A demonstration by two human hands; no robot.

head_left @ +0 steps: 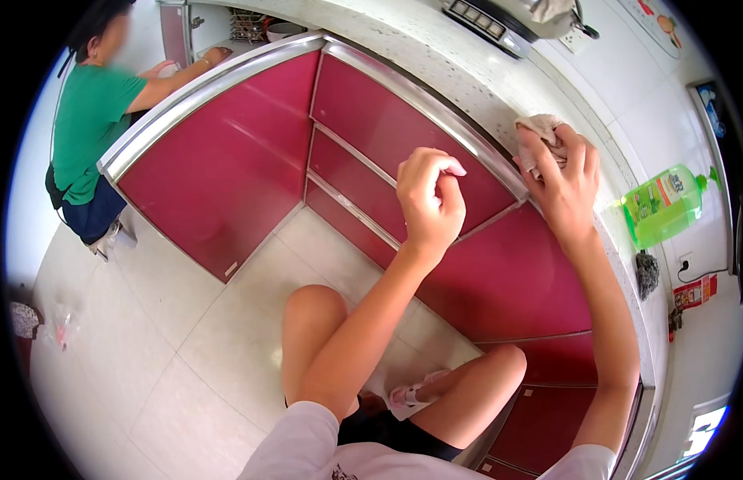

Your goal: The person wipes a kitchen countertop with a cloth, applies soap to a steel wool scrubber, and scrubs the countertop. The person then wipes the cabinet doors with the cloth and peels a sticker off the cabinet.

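Note:
My right hand [565, 180] is closed around a crumpled beige cloth [545, 132], pressing it on the speckled light countertop [483, 88] near its metal-trimmed front edge. My left hand [431, 192] hangs in the air in front of the red drawer fronts [383, 100], its fingers curled in; nothing shows in them. To the right of my right hand, a green soap bottle with a pump [663, 206] is on the counter beside the wall.
Black stove edge and pot [551, 20] are at the counter's back. A dark scrubber [647, 274] lies below the bottle. At the upper left, a person in green [91, 120] reaches into an open cabinet. My knees are below my arms.

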